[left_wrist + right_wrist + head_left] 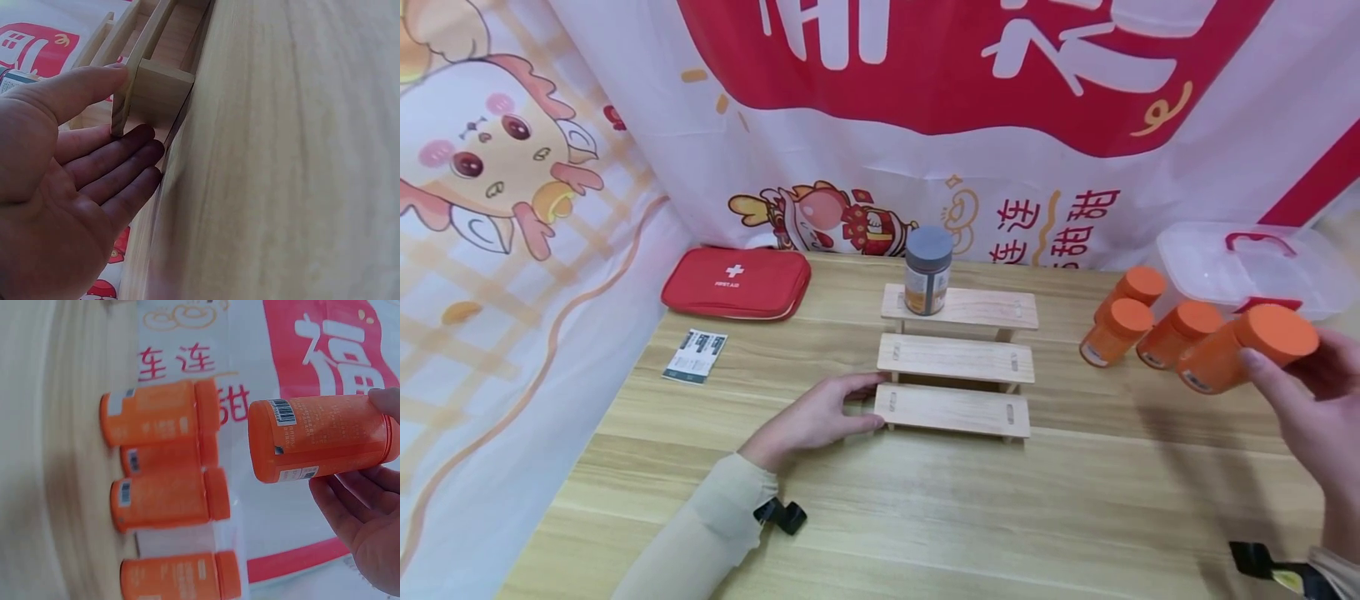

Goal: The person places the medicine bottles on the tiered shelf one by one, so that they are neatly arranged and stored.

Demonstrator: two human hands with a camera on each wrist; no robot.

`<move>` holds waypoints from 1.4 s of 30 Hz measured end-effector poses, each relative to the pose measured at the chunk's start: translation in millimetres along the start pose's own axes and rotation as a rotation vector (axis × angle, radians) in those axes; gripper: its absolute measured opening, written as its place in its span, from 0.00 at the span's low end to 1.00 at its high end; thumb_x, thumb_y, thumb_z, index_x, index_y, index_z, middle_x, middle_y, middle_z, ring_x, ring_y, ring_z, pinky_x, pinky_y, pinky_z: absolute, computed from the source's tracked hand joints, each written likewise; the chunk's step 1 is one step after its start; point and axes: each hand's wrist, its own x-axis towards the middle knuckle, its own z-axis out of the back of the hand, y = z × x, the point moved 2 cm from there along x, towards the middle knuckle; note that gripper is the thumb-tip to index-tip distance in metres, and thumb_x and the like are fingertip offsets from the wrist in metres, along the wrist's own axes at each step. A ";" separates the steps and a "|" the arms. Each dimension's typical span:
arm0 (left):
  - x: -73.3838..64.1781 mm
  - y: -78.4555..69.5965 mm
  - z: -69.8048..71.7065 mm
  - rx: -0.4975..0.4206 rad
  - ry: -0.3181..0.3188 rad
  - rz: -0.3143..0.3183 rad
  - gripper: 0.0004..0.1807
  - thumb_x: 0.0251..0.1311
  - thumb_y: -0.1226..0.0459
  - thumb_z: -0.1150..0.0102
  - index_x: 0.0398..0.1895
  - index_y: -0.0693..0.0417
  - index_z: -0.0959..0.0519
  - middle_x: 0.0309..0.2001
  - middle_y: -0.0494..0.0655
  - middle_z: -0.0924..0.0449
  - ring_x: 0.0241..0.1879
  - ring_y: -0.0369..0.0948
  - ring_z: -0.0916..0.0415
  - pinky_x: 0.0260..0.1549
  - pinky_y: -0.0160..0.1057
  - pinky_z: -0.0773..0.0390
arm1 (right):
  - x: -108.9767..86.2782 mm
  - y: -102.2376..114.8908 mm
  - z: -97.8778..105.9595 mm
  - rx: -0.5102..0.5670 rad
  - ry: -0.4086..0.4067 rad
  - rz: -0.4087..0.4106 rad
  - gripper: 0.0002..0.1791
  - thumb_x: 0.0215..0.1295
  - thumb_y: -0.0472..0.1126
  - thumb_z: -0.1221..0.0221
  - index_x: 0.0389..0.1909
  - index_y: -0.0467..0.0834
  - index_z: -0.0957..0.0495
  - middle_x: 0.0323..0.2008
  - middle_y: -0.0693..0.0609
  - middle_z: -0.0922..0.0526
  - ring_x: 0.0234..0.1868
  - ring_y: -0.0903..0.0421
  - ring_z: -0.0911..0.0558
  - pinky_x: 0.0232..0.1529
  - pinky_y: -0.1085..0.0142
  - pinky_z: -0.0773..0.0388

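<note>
My right hand (1318,408) grips an orange bottle (322,437) with an orange cap, raised off the table and tilted. Beside and below it, several similar orange bottles (162,497) stand upright on the table; the held one partly covers this group in the head view. My left hand (823,412) is at the left end of a three-step wooden stand (955,358). Its thumb and index finger hold the lowest step (140,62) from two sides, while the other fingers extend loosely below. A grey-capped jar (928,271) stands at the left of the top step.
A red first aid pouch (735,283) lies at the back left, with a small printed card (695,357) in front of it. Behind the orange bottles sits a clear plastic box (1210,250) with red handles. A printed cloth (850,150) hangs along the table's back edge.
</note>
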 end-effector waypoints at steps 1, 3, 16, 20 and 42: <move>-0.2 0.0 0.0 0.001 -0.001 -0.003 0.39 0.68 0.56 0.26 0.81 0.50 0.29 0.79 0.50 0.27 0.79 0.50 0.31 0.80 0.57 0.32 | 1.1 3.1 -2.0 0.006 0.000 -0.013 0.28 0.72 0.28 0.35 0.72 0.44 0.22 0.57 0.76 0.21 0.53 0.73 0.22 0.56 0.88 0.28; -0.6 0.2 -0.2 0.009 -0.001 -0.007 0.39 0.69 0.56 0.26 0.81 0.49 0.29 0.79 0.51 0.28 0.79 0.51 0.32 0.80 0.57 0.32 | 3.8 9.0 -6.1 0.014 0.010 -0.030 0.29 0.71 0.28 0.34 0.72 0.43 0.22 0.55 0.75 0.21 0.52 0.73 0.22 0.55 0.88 0.27; -0.6 0.9 -1.4 0.011 -0.004 -0.026 0.38 0.69 0.57 0.27 0.80 0.50 0.29 0.79 0.51 0.28 0.80 0.51 0.33 0.80 0.57 0.33 | 21.5 43.7 -43.5 0.000 0.098 -0.109 0.31 0.66 0.34 0.27 0.71 0.43 0.20 0.50 0.74 0.19 0.47 0.72 0.20 0.48 0.91 0.25; -0.1 1.4 -1.6 0.008 -0.001 -0.022 0.38 0.70 0.56 0.27 0.80 0.50 0.29 0.79 0.50 0.28 0.80 0.50 0.33 0.81 0.56 0.33 | 26.1 50.4 -57.4 0.045 0.149 -0.080 0.32 0.67 0.34 0.27 0.73 0.45 0.22 0.54 0.72 0.19 0.51 0.71 0.19 0.50 0.90 0.24; -2.1 0.0 -0.3 0.005 0.005 -0.028 0.38 0.70 0.56 0.28 0.81 0.52 0.30 0.80 0.52 0.29 0.80 0.50 0.34 0.81 0.56 0.34 | 49.9 85.6 -132.9 0.195 0.338 -0.013 0.32 0.71 0.43 0.28 0.74 0.46 0.23 0.62 0.57 0.17 0.55 0.62 0.19 0.55 0.84 0.21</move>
